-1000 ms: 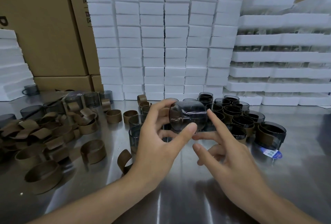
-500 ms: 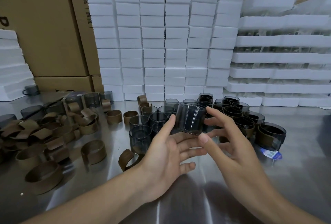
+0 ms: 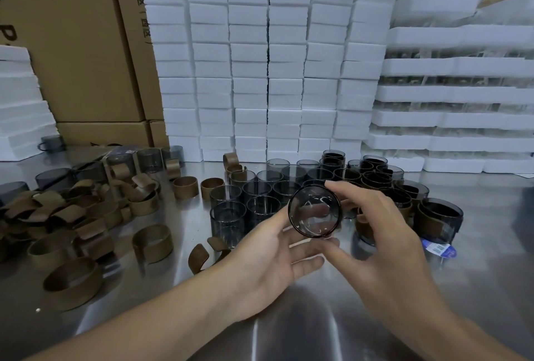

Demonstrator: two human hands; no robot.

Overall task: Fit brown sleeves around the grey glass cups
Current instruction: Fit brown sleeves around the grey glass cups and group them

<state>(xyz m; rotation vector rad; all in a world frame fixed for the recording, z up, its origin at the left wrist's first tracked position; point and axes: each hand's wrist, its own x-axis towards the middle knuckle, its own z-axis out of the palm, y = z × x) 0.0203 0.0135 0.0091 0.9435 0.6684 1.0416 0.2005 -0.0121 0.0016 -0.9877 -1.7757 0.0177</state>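
Small grey smoked-glass cup (image 3: 315,212) held in air above brushed steel table (image 3: 289,337), tipped on its side w/ mouth facing camera, no sleeve on it. R hand (image 3: 387,248) pinches it: index finger over top of rim, thumb under lower edge, other fingers curled behind the glass. L hand (image 3: 268,259) palm-up, fingers nearly straight & spread under the cup, thumb touching its left wall; supports, doesn't clasp. Directly behind cup: cluster of bare grey glass cups (image 3: 257,187) standing upright, touching each other. To R of cluster: cups already wearing brown sleeves (image 3: 433,216), some stacked; blue-white label (image 3: 437,250) lies at foot of nearest one. Far L of table: heap of loose brown open-ring sleeves (image 3: 72,210); a few singles nearer centre, one brown C-shaped sleeve (image 3: 199,256) just beside L wrist. Bkgd: wall of stacked white foam blocks (image 3: 260,57), tan cardboard boxes (image 3: 72,43) at L, white foam trays (image 3: 462,89) at R w/ glassware btwn layers, detail too blurred to tell
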